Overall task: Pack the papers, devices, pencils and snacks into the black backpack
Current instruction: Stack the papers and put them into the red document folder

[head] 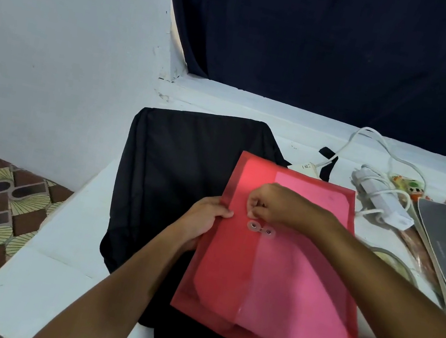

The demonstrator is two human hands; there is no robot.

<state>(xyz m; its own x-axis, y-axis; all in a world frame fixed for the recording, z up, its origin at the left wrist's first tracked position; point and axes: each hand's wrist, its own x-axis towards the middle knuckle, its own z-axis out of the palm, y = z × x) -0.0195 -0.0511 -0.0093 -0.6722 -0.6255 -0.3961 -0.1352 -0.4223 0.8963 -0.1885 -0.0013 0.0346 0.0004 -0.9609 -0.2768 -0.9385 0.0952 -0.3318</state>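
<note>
Fiddling with the string clasp on the red folder: right hand pinching above the buttons, left hand gripping its 9 o'clock edge. Lying over the black backpack. Next up probably: finish the tie, slide inside.

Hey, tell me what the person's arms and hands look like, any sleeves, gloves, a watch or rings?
Both arms are bare from the bottom edge of the picture up to the wrists, so no sleeves show. The left hand and the right hand wear no gloves. No watch, bracelet or ring is visible on either wrist or on the fingers that show.
</note>
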